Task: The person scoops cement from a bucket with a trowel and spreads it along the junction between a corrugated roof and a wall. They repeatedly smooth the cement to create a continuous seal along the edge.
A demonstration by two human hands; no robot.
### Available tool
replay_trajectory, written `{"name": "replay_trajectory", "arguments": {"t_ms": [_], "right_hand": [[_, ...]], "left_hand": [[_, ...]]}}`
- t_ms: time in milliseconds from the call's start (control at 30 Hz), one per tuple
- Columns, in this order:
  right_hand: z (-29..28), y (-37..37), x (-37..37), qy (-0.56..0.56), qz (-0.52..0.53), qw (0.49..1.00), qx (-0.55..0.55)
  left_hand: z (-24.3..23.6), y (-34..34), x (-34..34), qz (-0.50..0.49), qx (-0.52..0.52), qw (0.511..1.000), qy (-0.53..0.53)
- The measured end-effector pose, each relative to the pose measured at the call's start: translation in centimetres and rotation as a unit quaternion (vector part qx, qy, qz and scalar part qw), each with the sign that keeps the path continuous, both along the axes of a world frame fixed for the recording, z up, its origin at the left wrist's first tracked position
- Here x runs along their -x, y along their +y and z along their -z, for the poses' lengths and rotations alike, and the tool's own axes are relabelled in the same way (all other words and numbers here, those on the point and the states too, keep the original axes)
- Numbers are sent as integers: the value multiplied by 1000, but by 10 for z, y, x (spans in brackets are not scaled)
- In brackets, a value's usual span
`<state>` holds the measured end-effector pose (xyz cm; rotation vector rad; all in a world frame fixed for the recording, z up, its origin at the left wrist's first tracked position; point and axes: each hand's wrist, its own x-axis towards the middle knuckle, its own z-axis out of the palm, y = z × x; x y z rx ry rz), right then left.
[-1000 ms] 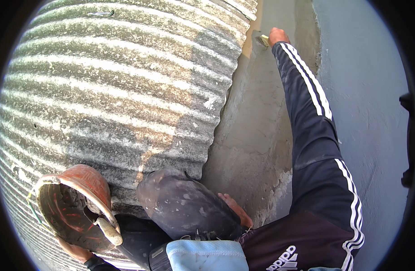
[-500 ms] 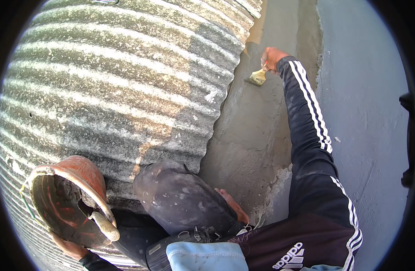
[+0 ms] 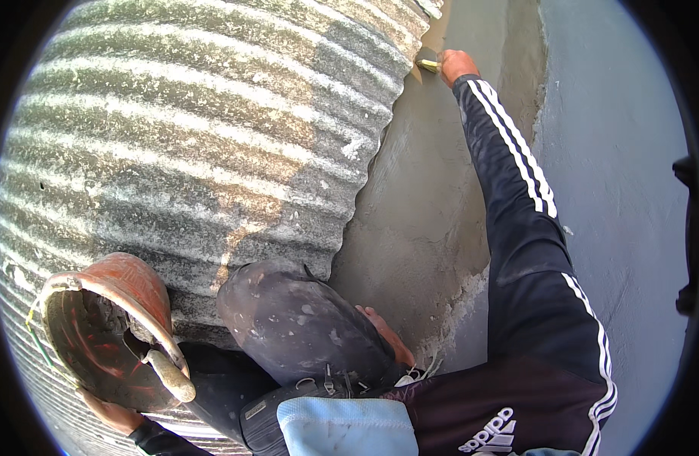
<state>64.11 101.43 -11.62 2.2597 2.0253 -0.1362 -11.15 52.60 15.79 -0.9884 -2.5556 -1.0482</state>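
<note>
My right hand (image 3: 459, 65) is closed around the handle of a flat paintbrush (image 3: 430, 64), out at the far end of my stretched arm. Its bristles point left, close by the ragged edge of the corrugated sheet (image 3: 212, 106), over a strip of smooth grey mortar (image 3: 433, 175). At the lower left, my left hand (image 3: 110, 413) grips the near side of an orange bucket (image 3: 136, 281) that lies tilted toward me; part of its fingers is hidden behind the bucket. Grey mortar coats the bucket's inside, and a trowel (image 3: 171, 378) rests in it with its crusted handle over the rim.
To the right of the mortar strip runs a smooth blue-grey surface (image 3: 608, 190), with a rough mortar border between them. My bent knee (image 3: 304, 319) and bare foot (image 3: 387, 334) are near the sheet's lower edge. A dark object (image 3: 685, 235) shows at the far right rim.
My right hand has moved the brush farther away and slightly left, up to the sheet's edge. The bristles now point left rather than down-left. My left hand still holds the bucket.
</note>
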Motion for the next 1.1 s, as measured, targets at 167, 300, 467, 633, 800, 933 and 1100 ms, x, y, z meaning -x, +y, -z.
{"name": "replay_trajectory", "arguments": {"t_ms": [167,300,467,633,800,933,1100], "right_hand": [[-14,-104,49,87,-86,991,55],[-26,-181,97,120,-103,975,155],[-45,-246,138,172,-120,934,289],[-48,-206,111,242,65,913,322],[-31,-154,70,211,177,957,91],[-7,-181,85,262,247,930,-79],[-4,-245,140,317,120,938,65]], "left_hand": [[3,-5,7,-9,39,998,57],[12,-9,21,20,-13,999,23],[14,-17,29,59,59,984,155],[20,-19,36,57,22,994,96],[17,-14,33,23,47,986,157],[14,-1,17,46,-1,997,64],[11,-3,25,54,34,992,111]]}}
